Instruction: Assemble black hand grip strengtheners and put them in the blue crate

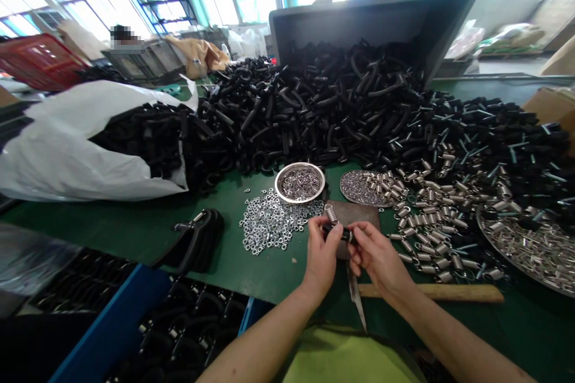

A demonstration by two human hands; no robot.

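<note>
My left hand (322,254) and my right hand (374,254) meet over the green table (135,224), both closed on a small black curved part (340,231) with a metal end. A silver spring (331,213) sticks up just behind my left fingers. Under the hands lies a dark flat block (357,213). A heap of small silver nuts (269,226) sits just left of my left hand. A round steel bowl (299,182) with small metal pieces stands behind it.
A huge pile of black curved parts (323,108) spills from a tipped grey bin (381,15). Springs (426,221) lie scattered right, by steel trays (530,245). A wooden-handled tool (431,292) lies near me. A white bag (58,143) is left, blue crates (117,329) below.
</note>
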